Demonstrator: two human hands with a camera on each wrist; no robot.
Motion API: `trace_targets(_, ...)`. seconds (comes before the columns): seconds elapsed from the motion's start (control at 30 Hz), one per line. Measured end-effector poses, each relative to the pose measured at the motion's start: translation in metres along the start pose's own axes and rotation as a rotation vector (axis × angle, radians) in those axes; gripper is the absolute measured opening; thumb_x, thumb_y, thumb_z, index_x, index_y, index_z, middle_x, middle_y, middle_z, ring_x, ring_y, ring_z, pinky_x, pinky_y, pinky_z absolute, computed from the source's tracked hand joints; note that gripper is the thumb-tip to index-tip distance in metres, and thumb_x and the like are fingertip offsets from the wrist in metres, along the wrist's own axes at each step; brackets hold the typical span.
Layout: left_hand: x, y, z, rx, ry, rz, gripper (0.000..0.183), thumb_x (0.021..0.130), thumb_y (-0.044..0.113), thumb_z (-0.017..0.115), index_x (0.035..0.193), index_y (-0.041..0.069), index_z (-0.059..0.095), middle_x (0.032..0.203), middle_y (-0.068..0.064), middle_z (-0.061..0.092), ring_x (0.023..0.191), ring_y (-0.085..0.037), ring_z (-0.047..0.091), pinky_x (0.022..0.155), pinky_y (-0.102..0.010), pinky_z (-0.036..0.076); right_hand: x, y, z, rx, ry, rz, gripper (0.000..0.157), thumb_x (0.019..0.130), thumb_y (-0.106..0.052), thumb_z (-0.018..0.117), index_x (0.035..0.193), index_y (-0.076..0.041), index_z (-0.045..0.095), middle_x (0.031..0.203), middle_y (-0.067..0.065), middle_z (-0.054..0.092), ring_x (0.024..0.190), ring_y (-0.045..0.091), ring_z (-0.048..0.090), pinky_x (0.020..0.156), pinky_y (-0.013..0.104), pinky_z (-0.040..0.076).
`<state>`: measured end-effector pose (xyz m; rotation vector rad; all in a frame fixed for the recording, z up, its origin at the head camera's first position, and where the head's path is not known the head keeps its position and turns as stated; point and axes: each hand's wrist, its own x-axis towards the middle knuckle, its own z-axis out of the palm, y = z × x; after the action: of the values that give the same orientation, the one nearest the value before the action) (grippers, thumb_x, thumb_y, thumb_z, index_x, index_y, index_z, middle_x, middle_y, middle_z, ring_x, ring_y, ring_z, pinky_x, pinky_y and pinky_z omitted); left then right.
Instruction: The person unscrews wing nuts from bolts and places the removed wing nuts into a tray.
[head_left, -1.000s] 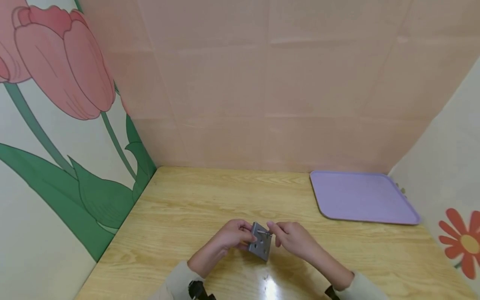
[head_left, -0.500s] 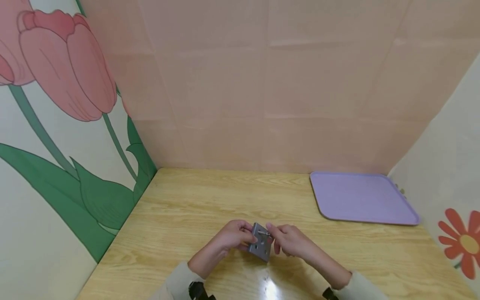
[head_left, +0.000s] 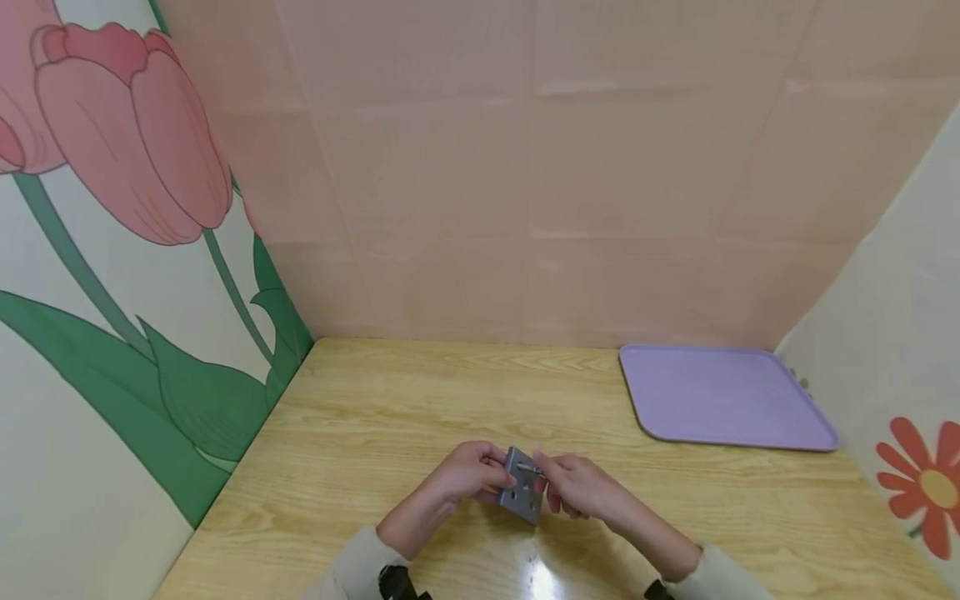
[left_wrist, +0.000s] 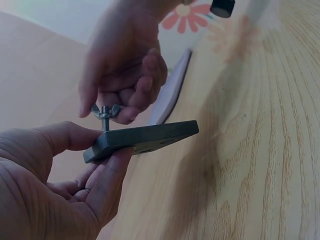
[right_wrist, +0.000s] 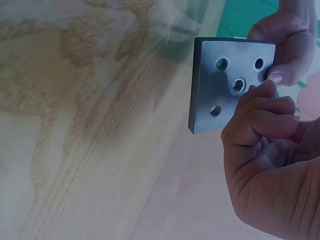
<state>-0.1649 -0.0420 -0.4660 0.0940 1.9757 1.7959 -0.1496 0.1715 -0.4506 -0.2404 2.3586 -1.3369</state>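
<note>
A grey metal plate (head_left: 525,502) with several round holes is held tilted above the table by my left hand (head_left: 467,471), thumb on one face and fingers behind. From one corner of the plate a thin threaded bolt stands out, and a wing nut (left_wrist: 105,114) sits on it near its end. My right hand (head_left: 581,485) pinches the wing nut between thumb and index finger; its other fingers are curled below. In the right wrist view the holed face of the plate (right_wrist: 207,87) shows, while my right hand (right_wrist: 265,135) hides the nut.
A purple tray (head_left: 727,396) lies at the back right of the wooden table (head_left: 420,392). A pink sheet (head_left: 525,208) covers the wall behind. Flower-printed panels (head_left: 150,150) stand at the left and right sides.
My right hand has turned slightly at the wing nut, and its fingertips sit a little lower and closer to the plate. The left hand and plate have hardly moved.
</note>
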Motion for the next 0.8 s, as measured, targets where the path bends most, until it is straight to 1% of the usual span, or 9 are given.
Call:
trace_targets(0.1,-0.0006,0.0003,-0.0006,0.007,0.003,-0.006,0.026,0.081,-0.001,0.072,0.106,-0.004,0.066,0.089,-0.008,0.068,0.080,-0.018,0.068,0.071,-0.038,0.062,0.0003,-0.0003,0.0000,-0.132,0.028,-0.076,0.054,0.105,-0.052,0.044,0.086,-0.007,0.068,0.061,0.000,0.059,0.047,0.010,0.043,0.045,0.024,0.035)
trace_targets(0.23,-0.0009,0.0003,-0.0009,0.002,0.005,-0.001,0.025,0.081,-0.002,0.072,0.105,-0.004,0.066,0.088,-0.007,0.068,0.078,-0.017,0.067,0.070,-0.037,0.062,0.0002,0.0003,0.0002,-0.424,0.148,-0.246,0.039,0.102,-0.046,0.056,0.094,-0.011,0.071,0.061,-0.008,0.054,0.050,0.006,0.044,0.046,0.024,0.037)
trace_targets(0.33,-0.0004,-0.0003,-0.0008,-0.007,0.004,0.008,0.024,0.080,-0.003,0.071,0.104,-0.005,0.066,0.086,-0.007,0.067,0.076,-0.017,0.067,0.069,-0.037,0.062,0.0000,0.0019,0.0002,-0.638,0.229,-0.409,0.027,0.097,-0.037,0.067,0.102,-0.011,0.072,0.063,-0.012,0.053,0.051,0.001,0.042,0.045,0.021,0.036)
trace_targets(0.43,-0.0002,-0.0003,-0.0007,-0.016,0.000,0.011,0.024,0.080,-0.004,0.071,0.104,-0.005,0.066,0.086,-0.006,0.067,0.075,-0.016,0.066,0.069,-0.036,0.062,0.0000,0.0043,-0.0005,-0.818,0.302,-0.613,0.022,0.090,-0.028,0.076,0.105,-0.011,0.072,0.069,-0.010,0.059,0.054,-0.001,0.046,0.045,0.019,0.038)
trace_targets(0.5,-0.0002,-0.0002,-0.0008,-0.016,-0.004,0.007,0.024,0.080,-0.004,0.070,0.104,-0.005,0.066,0.087,-0.007,0.067,0.076,-0.016,0.066,0.069,-0.036,0.062,0.0003,0.0063,-0.0015,-0.903,0.355,-0.735,0.022,0.086,-0.024,0.080,0.104,-0.014,0.071,0.073,-0.009,0.062,0.057,0.000,0.049,0.045,0.019,0.039)
trace_targets(0.57,-0.0005,0.0001,-0.0008,-0.014,-0.007,0.005,0.025,0.081,-0.004,0.070,0.105,-0.005,0.066,0.088,-0.007,0.068,0.078,-0.016,0.067,0.070,-0.036,0.062,0.0006,0.0070,-0.0026,-0.934,0.392,-0.801,0.022,0.086,-0.025,0.080,0.104,-0.015,0.071,0.075,-0.008,0.064,0.058,0.001,0.051,0.046,0.018,0.040)
trace_targets(0.6,-0.0006,0.0000,-0.0009,-0.010,-0.007,0.005,0.025,0.081,-0.003,0.070,0.105,-0.005,0.066,0.088,-0.008,0.068,0.078,-0.017,0.067,0.070,-0.037,0.062,0.0005,0.0070,-0.0030,-0.920,0.394,-0.800,0.021,0.087,-0.026,0.079,0.104,-0.016,0.072,0.075,-0.010,0.062,0.058,0.000,0.050,0.046,0.018,0.040)
trace_targets(0.67,-0.0009,0.0001,-0.0008,-0.002,-0.005,0.006,0.026,0.081,-0.003,0.071,0.106,-0.005,0.065,0.089,-0.008,0.068,0.079,-0.017,0.067,0.071,-0.038,0.062,-0.0002,0.0051,-0.0037,-0.826,0.376,-0.732,0.021,0.092,-0.030,0.074,0.106,-0.014,0.072,0.072,-0.012,0.059,0.056,-0.003,0.046,0.046,0.017,0.038)
trace_targets(0.8,-0.0010,0.0007,-0.0006,0.011,0.005,0.004,0.026,0.081,-0.001,0.072,0.106,-0.005,0.066,0.090,-0.008,0.068,0.080,-0.019,0.068,0.070,-0.038,0.062,0.0001,-0.0005,-0.0056,-0.549,0.292,-0.446,0.032,0.104,-0.040,0.055,0.100,-0.014,0.073,0.067,-0.013,0.058,0.055,-0.002,0.045,0.050,0.020,0.040)
